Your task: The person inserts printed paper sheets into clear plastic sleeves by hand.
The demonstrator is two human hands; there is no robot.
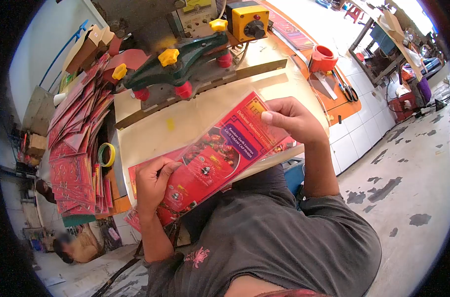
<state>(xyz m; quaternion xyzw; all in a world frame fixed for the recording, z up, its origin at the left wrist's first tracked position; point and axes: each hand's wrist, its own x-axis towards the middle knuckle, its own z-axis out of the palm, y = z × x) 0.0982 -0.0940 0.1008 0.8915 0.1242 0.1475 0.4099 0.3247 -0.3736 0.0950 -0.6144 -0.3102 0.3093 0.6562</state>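
A long red printed pack, in what looks like a clear plastic sleeve, slants across in front of my body. It shows a food picture, a panda logo and a purple text panel. My right hand pinches its upper right end, thumb on top. Toward the lower left end, my left hand grips it with the thumb pressed on the face. Other red printed material shows partly under the right end. Just beyond lies a pale work surface, below a machine with a dark green arm.
Yellow knobs and red feet are on the machine, with a yellow control box behind. Left are piled red packs and a tape roll. Scissors and a red tape dispenser lie right. Another person is at lower left.
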